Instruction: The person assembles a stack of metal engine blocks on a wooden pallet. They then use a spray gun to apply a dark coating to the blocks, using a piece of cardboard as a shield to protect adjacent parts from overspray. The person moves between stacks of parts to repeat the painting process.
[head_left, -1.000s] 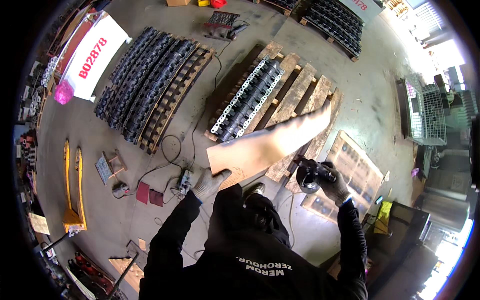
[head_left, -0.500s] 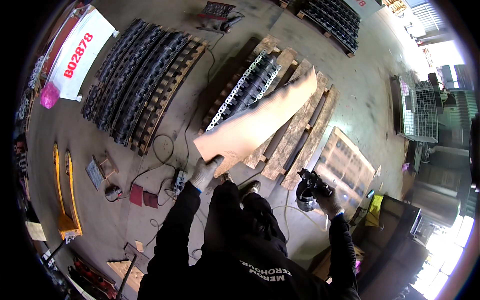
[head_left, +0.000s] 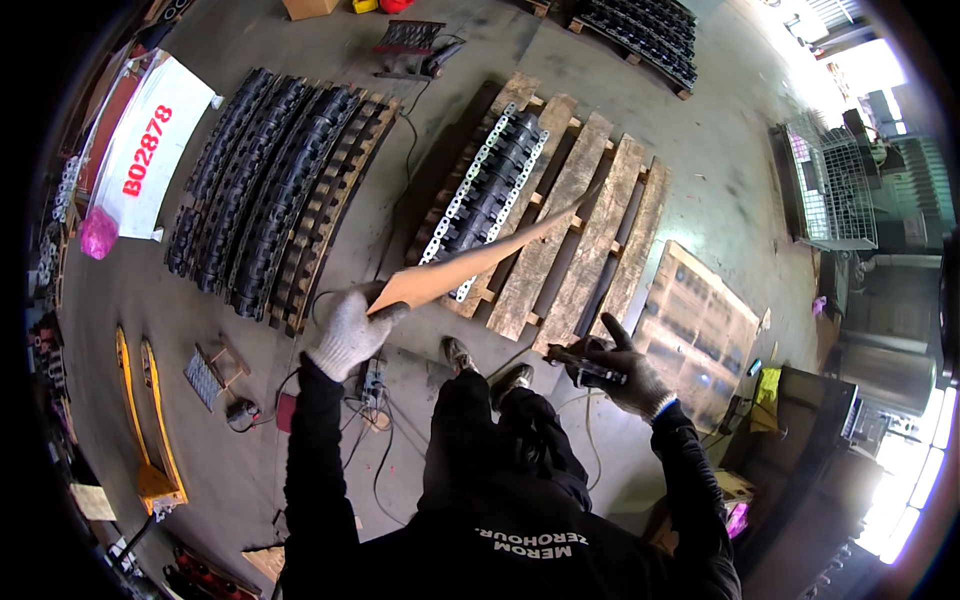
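My left hand (head_left: 352,335), in a grey glove, grips the near end of a brown cardboard sheet (head_left: 440,278). Seen nearly edge-on, the sheet reaches obliquely over a wooden pallet (head_left: 572,205). On the pallet's left part lies a black segmented track-like assembly (head_left: 490,180) with pale perforated strips along both sides. My right hand (head_left: 635,380), gloved with dark fingers, is closed round a black spray gun (head_left: 590,368) near the pallet's front right corner. One finger sticks out forward; part of the gun hides behind the hand.
Left of the pallet, several black tracks (head_left: 265,190) lie on another pallet. A stained board (head_left: 695,325) lies to the right. Cables (head_left: 385,440) and a small metal stand (head_left: 215,372) are on the floor. Yellow pallet-truck forks (head_left: 150,430) stand far left; a wire cage (head_left: 830,190) is far right.
The cardboard sheet has turned from broadside to nearly edge-on, uncovering more of the track and pallet. My left hand moved left; my right hand shifted slightly left and turned the spray gun.
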